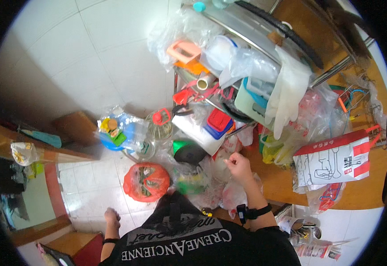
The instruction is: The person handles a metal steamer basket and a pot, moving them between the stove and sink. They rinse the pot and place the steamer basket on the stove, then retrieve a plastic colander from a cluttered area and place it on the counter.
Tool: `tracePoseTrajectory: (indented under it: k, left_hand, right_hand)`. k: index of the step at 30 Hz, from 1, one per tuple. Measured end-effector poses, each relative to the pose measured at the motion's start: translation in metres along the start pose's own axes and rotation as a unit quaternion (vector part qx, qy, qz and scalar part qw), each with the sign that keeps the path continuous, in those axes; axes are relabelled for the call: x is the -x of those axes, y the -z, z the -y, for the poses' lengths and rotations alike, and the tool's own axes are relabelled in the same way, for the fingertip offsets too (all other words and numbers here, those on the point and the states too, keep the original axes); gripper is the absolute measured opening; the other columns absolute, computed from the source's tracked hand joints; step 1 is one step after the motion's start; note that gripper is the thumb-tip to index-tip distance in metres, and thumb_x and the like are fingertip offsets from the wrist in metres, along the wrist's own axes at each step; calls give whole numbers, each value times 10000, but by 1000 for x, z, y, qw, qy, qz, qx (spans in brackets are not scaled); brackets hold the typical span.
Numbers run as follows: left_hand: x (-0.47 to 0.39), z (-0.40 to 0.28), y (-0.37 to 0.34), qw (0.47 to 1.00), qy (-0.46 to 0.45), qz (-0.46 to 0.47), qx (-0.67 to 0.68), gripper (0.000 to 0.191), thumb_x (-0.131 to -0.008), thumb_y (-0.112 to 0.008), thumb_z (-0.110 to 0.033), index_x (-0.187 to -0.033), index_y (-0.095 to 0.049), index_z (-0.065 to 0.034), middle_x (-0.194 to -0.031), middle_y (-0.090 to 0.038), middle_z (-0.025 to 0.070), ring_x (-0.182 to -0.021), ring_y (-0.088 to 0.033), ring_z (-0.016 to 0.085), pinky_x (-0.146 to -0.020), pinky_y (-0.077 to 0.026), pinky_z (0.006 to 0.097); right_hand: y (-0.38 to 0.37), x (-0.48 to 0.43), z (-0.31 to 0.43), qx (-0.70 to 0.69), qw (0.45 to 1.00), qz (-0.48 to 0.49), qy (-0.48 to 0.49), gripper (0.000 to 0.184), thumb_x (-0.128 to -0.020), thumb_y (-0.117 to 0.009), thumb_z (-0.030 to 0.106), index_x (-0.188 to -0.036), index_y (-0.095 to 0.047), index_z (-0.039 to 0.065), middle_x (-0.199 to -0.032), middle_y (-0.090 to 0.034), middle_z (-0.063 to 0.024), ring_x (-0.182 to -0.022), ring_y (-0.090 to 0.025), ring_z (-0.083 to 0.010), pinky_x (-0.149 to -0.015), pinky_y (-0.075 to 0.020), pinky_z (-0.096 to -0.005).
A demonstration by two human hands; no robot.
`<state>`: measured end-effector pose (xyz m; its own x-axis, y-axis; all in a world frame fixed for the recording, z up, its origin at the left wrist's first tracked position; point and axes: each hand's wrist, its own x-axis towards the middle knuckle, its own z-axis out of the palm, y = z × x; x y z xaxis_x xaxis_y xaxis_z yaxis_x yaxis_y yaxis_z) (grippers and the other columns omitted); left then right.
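Note:
My right hand [239,167] is over clear plastic bags [220,168] in front of me, its fingers curled and its thumb near the fingertips. Whether it pinches thin plastic cannot be told. My left hand [112,215] hangs low at the left above the tiled floor, fingers loosely curled, with nothing visible in it. Between the hands, a red plastic bag [146,182] with things inside stands near my body. Beyond my right hand lie a dark, rounded object [189,152], a white flat piece [198,131] and a red lid [219,119].
A metal rack [243,33] with containers, plastic sheets and white gloves [288,93] rises ahead. A printed paper bag [333,159] sits on the wooden table [273,183] at right. A blue stool [127,133], a large clear bottle [160,126] and wooden furniture [80,158] stand at left.

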<state>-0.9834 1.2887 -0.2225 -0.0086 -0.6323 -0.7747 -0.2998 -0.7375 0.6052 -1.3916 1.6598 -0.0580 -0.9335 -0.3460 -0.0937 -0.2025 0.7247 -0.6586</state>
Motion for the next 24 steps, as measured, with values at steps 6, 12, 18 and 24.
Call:
tracePoseTrajectory:
  k: [6,12,18,24]
  left_hand:
    - [-54,24,48,995,61,77,7,133,-820,-477,-115,-702,-512,-64,-575,-491,42,-465,-476,155,-413,-415,255]
    - [-79,31,47,995,-15,66,-79,13,-773,-520,-41,-781,-528,-35,-630,-536,63,-516,-534,179,-469,-487,289]
    - [-84,1,18,997,6,83,-3,34,-780,-515,-82,-754,-506,-62,-599,-496,49,-481,-492,170,-438,-441,284]
    - [-85,-27,-8,998,9,62,8,115,-800,-509,-135,-696,-479,-93,-559,-449,32,-443,-447,162,-404,-387,278]
  right_hand:
    - [55,-9,88,-30,995,-22,88,143,-794,-606,166,-844,-591,34,-733,-595,-138,-661,-587,-262,-625,-462,-353]
    - [146,-75,172,112,895,-281,328,249,-749,-482,-70,-962,-574,19,-884,-580,-124,-757,-568,-233,-689,-466,-296]
    - [213,-111,206,272,748,-493,352,327,-695,-532,-14,-1017,-569,24,-1053,-548,-110,-1006,-482,-307,-876,-383,-392]
    - [238,-120,190,345,773,-463,263,367,-690,-570,56,-1055,-577,23,-1071,-556,-90,-1053,-464,-283,-909,-333,-439]
